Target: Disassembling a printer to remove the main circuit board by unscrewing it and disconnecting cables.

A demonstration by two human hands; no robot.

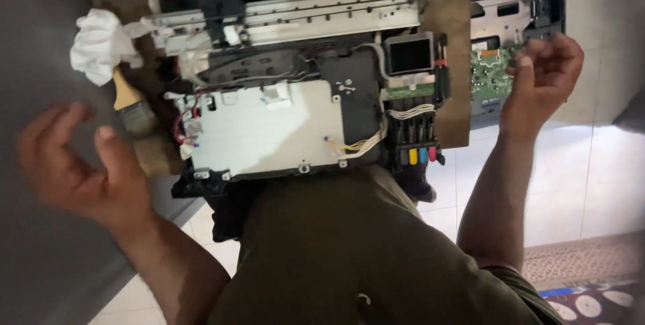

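A dismantled printer [269, 130] lies on a brown board [449, 43] in front of me, with its bare metal plate, wiring and a small dark screen [410, 55] showing. My left hand [74, 164] hovers open and blurred to the left of it, fingers apart, holding nothing, close to a paintbrush [131, 106]. My right hand [544, 73] is raised at the right with its fingers curled, over a detached black panel [537, 2] that carries a green circuit board [489, 73]. Whether it grips anything is unclear.
A crumpled white cloth [97, 44] lies at the printer's left corner above the brush. Coloured ink caps [418, 155] sit at the printer's near right edge. White floor tiles [578, 184] and a patterned rug [591, 301] are at the right, and a grey surface [40, 43] at the left.
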